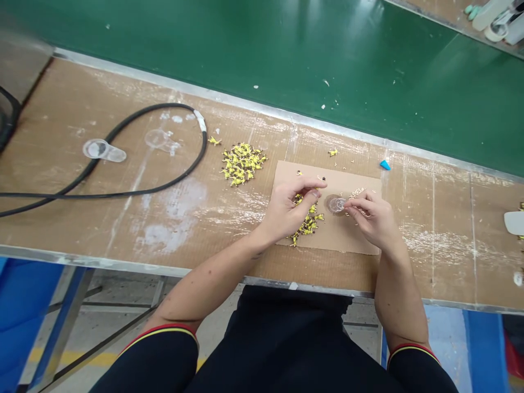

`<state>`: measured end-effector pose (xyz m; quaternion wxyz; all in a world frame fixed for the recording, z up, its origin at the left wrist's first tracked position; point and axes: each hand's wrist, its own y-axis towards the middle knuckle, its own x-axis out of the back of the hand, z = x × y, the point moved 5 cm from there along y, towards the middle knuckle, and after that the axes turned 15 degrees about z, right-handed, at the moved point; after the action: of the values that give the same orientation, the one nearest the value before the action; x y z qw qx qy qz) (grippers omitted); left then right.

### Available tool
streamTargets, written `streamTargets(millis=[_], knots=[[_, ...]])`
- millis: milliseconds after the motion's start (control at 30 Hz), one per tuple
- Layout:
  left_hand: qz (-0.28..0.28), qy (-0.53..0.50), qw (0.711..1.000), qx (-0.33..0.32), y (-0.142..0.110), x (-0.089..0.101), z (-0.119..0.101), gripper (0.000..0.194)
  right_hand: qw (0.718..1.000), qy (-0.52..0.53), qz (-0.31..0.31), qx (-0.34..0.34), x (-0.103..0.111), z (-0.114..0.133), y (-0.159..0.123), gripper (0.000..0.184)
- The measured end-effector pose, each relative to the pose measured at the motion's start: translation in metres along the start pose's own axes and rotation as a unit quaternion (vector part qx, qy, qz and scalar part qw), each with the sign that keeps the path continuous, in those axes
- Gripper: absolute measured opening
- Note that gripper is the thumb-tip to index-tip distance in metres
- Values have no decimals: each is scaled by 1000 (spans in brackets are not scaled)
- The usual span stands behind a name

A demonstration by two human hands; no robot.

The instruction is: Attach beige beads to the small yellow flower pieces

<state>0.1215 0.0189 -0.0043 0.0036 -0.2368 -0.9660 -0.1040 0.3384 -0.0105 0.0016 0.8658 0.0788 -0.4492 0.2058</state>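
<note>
Black sleeves (153, 360) lead to right fingers (354, 203) pinched on a small clear disc (337, 205); left hand (284, 210) half-closed, can't tell on what; one bump could scatter the yellow bits (307, 222).

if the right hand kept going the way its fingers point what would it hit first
Probably the small clear round piece on the cardboard sheet: the fingertips of the right hand are at its edge, though depth is hard to judge from this view.
</note>
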Motion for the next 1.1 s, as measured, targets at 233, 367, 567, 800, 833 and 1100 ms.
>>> streamTargets(millis=[233,367,567,800,833,1100], knots=[[-2,-25,1000,2,0,1,2,28,1000,-7,3,4,0,0,1,15],[3,-35,999,13,1,1,4,22,1000,-6,7,-1,-1,-1,1,14],[30,-100,994,40,2,-3,8,19,997,60,-37,3,5,4,-1,11],[75,-171,978,96,0,-16,12,17,972,204,-113,29,5,14,-7,10],[80,-176,975,105,0,-18,12,18,968,220,-114,33,4,15,-7,10],[99,-205,968,100,-6,-27,9,27,955,260,-122,70,-6,23,-7,4]])
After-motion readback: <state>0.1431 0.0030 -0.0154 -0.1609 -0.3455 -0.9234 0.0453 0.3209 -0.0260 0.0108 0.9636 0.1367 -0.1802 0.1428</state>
